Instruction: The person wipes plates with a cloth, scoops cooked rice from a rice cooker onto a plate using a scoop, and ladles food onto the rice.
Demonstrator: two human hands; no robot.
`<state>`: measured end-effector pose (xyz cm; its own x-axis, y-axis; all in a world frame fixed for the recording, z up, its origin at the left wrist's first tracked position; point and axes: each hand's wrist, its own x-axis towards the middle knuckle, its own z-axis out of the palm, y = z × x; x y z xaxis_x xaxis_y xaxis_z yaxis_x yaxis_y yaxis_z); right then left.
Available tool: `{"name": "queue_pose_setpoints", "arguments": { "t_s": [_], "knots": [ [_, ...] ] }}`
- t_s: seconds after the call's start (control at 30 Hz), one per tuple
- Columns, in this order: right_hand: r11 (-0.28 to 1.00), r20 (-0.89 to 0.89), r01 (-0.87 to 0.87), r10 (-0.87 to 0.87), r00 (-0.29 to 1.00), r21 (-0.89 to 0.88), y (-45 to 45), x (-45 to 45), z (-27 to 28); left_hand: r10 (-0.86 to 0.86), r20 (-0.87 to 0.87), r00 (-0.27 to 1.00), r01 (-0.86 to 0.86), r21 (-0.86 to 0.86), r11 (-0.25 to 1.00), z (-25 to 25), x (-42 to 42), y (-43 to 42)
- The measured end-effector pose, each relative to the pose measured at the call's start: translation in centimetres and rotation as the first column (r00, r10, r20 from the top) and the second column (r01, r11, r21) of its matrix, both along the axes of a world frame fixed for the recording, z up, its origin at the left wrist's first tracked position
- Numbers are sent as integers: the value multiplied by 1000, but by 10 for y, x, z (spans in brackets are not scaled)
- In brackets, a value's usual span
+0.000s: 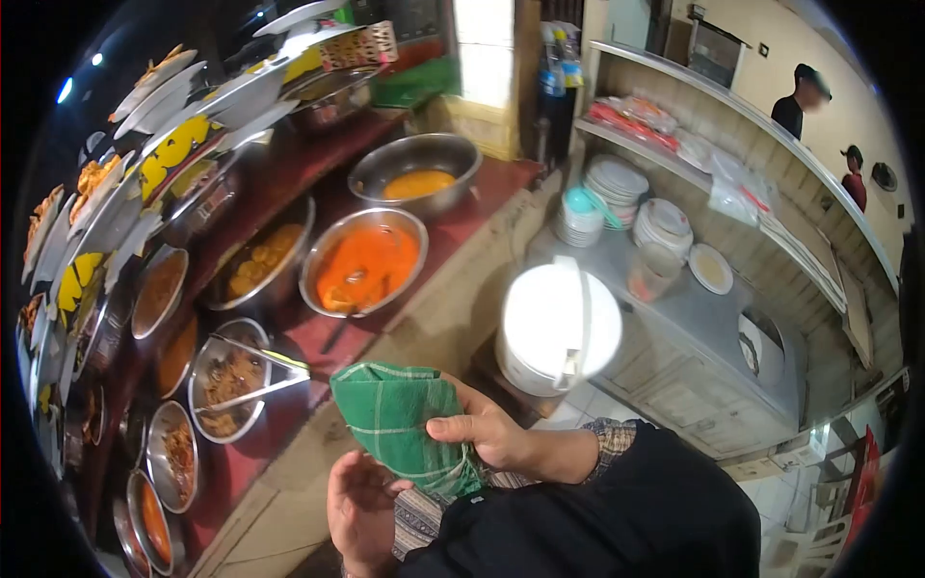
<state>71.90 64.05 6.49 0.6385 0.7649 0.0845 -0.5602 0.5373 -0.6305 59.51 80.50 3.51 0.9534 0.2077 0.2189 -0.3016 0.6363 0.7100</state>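
A green cloth point(390, 409) with thin white checks is bunched and folded in front of my body. My right hand point(487, 429) grips it from the right side, thumb on top. Whether anything lies inside the folds is hidden. Just below the cloth's left side is my left hand point(361, 511), fingers loosely bent and apart, holding nothing. Close by on the left, a metal bowl point(198, 385) of shredded brown food has tongs point(255, 390) resting across it. A bowl point(308, 279) of orange-red sauce with a spoon stands beyond the cloth.
Several more food bowls point(173, 453) line the red counter point(289, 395), with plates stacked above. To the right stand a white lidded container point(561, 323), stacked plates point(617, 183) and a grey cabinet point(694, 356). Two people point(790, 111) are in the far background.
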Motion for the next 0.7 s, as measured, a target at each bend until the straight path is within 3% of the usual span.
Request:
{"name": "queue_pose_setpoints", "arguments": {
  "t_s": [0.07, 0.23, 0.33, 0.5, 0.63, 0.7],
  "knots": [
    [996, 55, 77, -74, 996, -47, -41, -15, -5, -20, -55, 998, 13, -125, 992, -7, -7, -38],
    [989, 64, 126, -121, 991, -82, -132, -44, 8, -176, -3, 984, 175, -75, 982, 1, -23, -110],
    [983, -15, 174, -175, 985, -53, -173, -62, 12, -186, -57, 981, 178, -133, 975, 12, -26, -148],
    [934, -70, 357, -356, 932, 1, -222, -98, 13, -347, -81, 934, 335, -139, 932, 27, -25, -193],
    [868, -70, 495, -491, 868, 47, -251, -134, 16, -581, 57, 812, 582, -160, 797, 19, -25, -213],
    [835, -46, 548, -547, 836, 39, -260, -155, 10, -630, 33, 776, 628, -147, 765, 17, -33, -221]
  ]
}}
